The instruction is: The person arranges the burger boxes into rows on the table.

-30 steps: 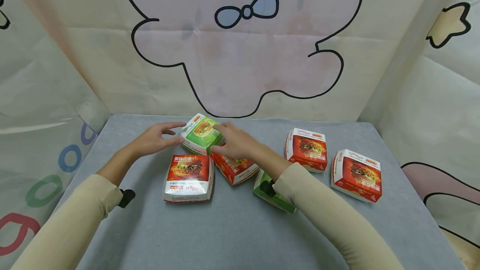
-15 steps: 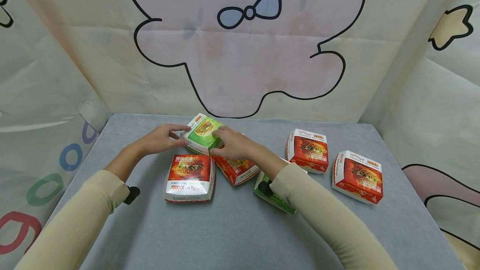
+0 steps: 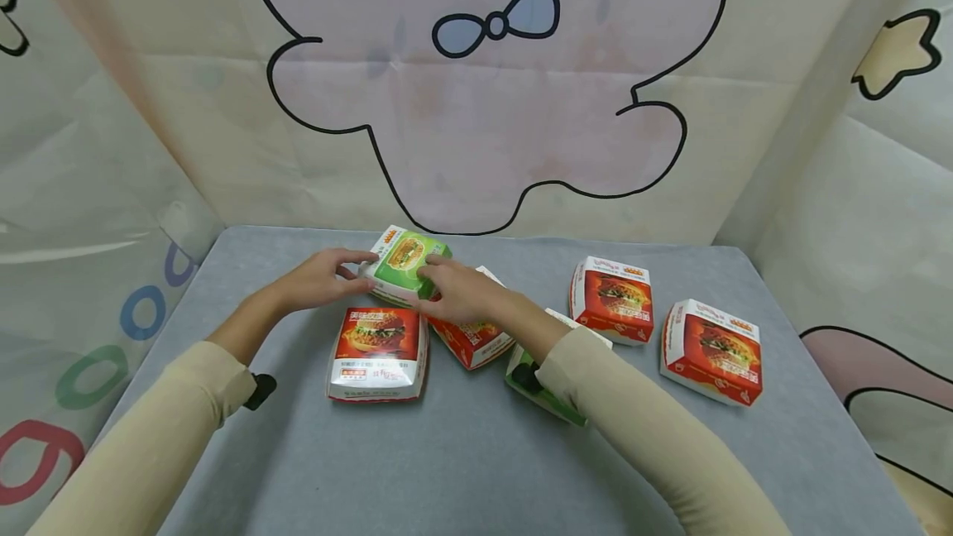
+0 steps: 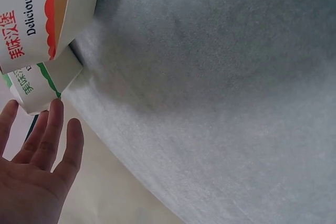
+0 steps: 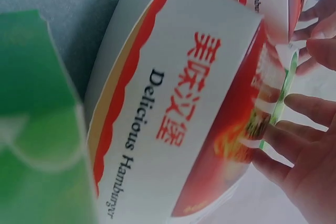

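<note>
We see a grey desk. Near its far edge we find a green box with white sides and a burger print. Toward its left edge a red box has a white front; beside that, on another red box, we read red and black lettering on white over scalloped red trim. Nearer the right edge, two more red boxes bear burgers. We note beige sleeves and, past the far edge, a pale pink figure outlined in black with a blue bow

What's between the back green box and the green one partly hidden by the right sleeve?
The head view shows an angled red burger box there, partly covered by the right hand.
</note>
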Demonstrator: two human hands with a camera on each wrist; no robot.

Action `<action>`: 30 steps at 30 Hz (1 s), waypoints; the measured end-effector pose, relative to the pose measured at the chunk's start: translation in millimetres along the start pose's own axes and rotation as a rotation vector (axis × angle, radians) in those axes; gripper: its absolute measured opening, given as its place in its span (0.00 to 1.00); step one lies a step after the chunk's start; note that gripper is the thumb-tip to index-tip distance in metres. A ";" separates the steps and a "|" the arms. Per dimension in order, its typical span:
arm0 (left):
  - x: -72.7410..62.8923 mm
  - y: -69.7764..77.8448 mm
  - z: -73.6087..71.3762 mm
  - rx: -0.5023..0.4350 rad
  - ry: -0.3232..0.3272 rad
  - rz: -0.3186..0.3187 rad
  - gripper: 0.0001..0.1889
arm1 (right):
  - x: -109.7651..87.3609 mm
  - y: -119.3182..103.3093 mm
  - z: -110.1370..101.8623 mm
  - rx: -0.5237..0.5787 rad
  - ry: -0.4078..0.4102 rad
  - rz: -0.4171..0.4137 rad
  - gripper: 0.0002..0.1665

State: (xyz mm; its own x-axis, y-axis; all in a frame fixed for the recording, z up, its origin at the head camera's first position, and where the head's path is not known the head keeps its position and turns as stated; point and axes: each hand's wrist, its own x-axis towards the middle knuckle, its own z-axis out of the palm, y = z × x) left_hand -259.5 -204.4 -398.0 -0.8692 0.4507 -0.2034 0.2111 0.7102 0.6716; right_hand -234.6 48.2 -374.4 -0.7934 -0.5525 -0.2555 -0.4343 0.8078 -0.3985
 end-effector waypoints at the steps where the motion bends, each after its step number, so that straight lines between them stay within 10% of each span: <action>1: -0.2 -0.6 0.2 0.004 0.002 -0.001 0.32 | -0.7 -1.2 0.2 0.001 -0.003 -0.002 0.36; 30: 1.2 3.6 9.0 0.039 0.110 0.074 0.23 | 0.4 4.0 -1.6 0.010 -0.006 0.022 0.37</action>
State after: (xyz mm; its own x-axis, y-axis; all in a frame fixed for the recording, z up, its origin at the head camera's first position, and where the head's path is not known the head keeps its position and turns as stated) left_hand -255.7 -196.4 -402.3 -0.8938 0.4424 -0.0737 0.2919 0.6985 0.6534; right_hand -237.3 51.5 -374.7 -0.7998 -0.5363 -0.2698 -0.4126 0.8175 -0.4018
